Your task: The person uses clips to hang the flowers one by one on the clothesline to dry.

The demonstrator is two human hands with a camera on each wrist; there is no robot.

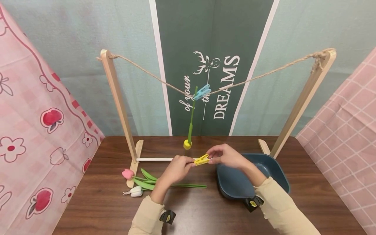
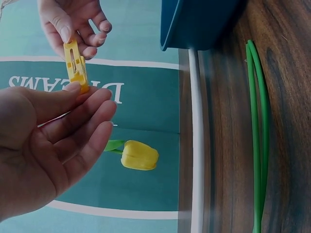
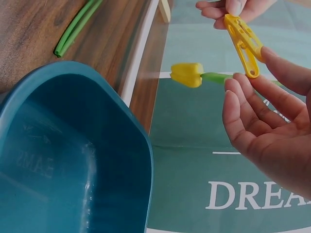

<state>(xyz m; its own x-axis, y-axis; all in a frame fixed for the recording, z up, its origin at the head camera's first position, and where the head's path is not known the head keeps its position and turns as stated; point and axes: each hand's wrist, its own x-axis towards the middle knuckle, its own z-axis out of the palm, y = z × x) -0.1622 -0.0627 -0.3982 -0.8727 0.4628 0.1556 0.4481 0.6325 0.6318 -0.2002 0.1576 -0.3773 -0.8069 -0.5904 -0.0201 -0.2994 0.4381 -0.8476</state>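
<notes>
A yellow clothespin [image 1: 201, 159] is held between both hands, above the table. My left hand [image 1: 178, 169] pinches one end between thumb and forefinger, the other fingers extended loosely in the left wrist view. At the other end, my right hand [image 1: 224, 154] pinches the clothespin's handles with thumb and fingers. Above and behind them, a yellow tulip [image 1: 187, 144] hangs head down from the rope [image 1: 155, 77], its stem clipped by a blue clothespin [image 1: 202, 92]. Lying on the table beside my left forearm are a pink tulip [image 1: 127, 174] and a white tulip [image 1: 136, 191].
The rope sags between two wooden posts [image 1: 118, 104] joined low down by a white rod [image 1: 154, 159]. A dark blue basin [image 1: 286, 179] stands on the right, under my right forearm. Patterned pink cloth [image 1: 38, 137] hangs at the left side of the wooden table [image 1: 199, 215].
</notes>
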